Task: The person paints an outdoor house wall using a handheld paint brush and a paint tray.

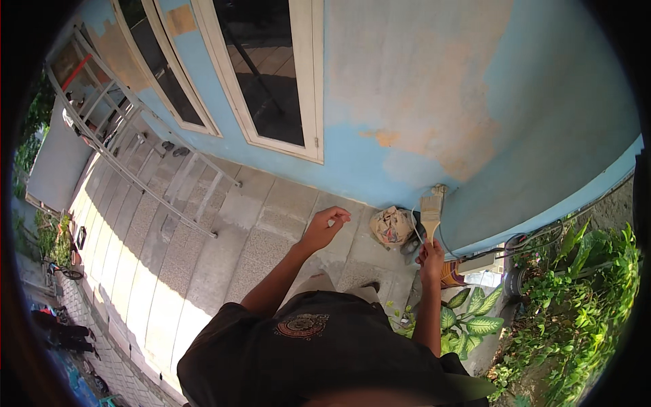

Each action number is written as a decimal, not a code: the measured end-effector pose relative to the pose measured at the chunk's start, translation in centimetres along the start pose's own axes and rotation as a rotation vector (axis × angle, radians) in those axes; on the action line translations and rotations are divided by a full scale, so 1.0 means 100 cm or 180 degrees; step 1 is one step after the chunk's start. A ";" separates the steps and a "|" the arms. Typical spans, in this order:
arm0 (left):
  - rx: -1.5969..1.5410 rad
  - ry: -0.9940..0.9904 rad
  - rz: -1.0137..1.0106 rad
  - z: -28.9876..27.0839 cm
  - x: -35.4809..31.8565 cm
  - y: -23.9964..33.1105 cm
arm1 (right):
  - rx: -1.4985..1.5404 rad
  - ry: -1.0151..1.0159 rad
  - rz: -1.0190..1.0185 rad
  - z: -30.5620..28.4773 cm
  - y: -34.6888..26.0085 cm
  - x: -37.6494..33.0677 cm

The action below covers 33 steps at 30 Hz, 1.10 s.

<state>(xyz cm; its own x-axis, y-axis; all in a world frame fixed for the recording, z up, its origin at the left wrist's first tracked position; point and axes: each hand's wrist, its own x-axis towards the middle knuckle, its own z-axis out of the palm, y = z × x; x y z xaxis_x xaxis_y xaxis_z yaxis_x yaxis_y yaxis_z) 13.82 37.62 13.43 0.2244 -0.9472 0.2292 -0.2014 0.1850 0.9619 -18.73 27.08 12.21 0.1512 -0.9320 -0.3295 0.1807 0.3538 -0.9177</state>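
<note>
Gripping a paintbrush (pixel 431 211) by the lower end of its handle, the right hand (pixel 430 256) is closed in a fist around the wood, with the brush standing upright above the knuckles. The bristles point up and touch the blue wall (pixel 542 136) right at its outer corner, where the fresh blue paint meets a patch of older, peach-coloured plaster. The brush sits directly above the right hand and well to the right of the left hand.

The left hand (pixel 325 227) is raised out in front of the body, holding nothing; its fingers are curled loosely inward, half closed (the thumb and fingertips look close together, though whether they touch I cannot tell). It hovers over the paved floor (pixel 203 237), apart from the wall.

Between the two hands, and slightly beyond them, a crumpled tan bag (pixel 391 225) lies on the paving against the foot of the wall, just left of the brush. A dark round container (pixel 411 247), mostly hidden, sits behind that bag, near the right hand.

Beyond the left hand a cream-framed window (pixel 271 74) is set in the wall. Far to the left of the left hand a metal ladder (pixel 135 156) lies on the paving. To the right of the right hand and below it, green leafy plants (pixel 576 298) grow beside the wall's corner.
</note>
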 end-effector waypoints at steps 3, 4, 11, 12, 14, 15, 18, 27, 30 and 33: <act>0.0013 -0.0015 0.0027 -0.010 -0.021 0.000 | 0.0119 -0.0030 -0.0090 0.016 0.011 -0.019; 0.0022 -0.0014 0.0023 -0.014 -0.026 0.001 | 0.0156 0.0023 -0.0140 0.023 0.011 -0.029; 0.0002 -0.0015 0.0067 -0.013 -0.062 0.015 | 0.0063 -0.0046 -0.0257 0.003 0.017 -0.068; 0.0007 0.0013 0.0101 -0.011 -0.067 0.017 | 0.0057 -0.0062 -0.0263 -0.002 0.016 -0.072; 0.0011 0.0050 0.0135 -0.004 -0.080 0.022 | 0.0089 0.0093 -0.0288 -0.015 0.015 -0.079; 0.0043 0.0051 0.0091 0.000 -0.087 0.025 | 0.0083 0.0083 -0.0288 -0.024 0.015 -0.084; 0.0024 0.0054 0.0033 0.016 -0.107 0.034 | 0.0005 -0.0046 -0.0312 -0.049 0.016 -0.100; 0.0010 -0.0068 -0.0139 0.073 -0.191 0.051 | -0.0408 -0.0206 -0.0446 -0.098 0.029 -0.161; 0.0096 -0.0077 -0.0239 0.078 -0.216 0.053 | -0.0487 -0.0245 -0.0443 -0.103 0.036 -0.174; 0.0031 -0.0043 -0.0316 0.076 -0.243 0.056 | -0.0477 -0.0202 -0.0438 -0.102 0.044 -0.190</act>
<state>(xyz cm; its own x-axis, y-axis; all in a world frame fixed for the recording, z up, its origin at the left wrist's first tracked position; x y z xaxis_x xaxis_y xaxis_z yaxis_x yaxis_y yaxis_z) 0.05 59.65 12.10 0.2310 -0.9641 0.1308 -0.1883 0.0876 0.9782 -30.72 45.50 12.15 0.1967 -0.9622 -0.1885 0.0579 0.2033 -0.9774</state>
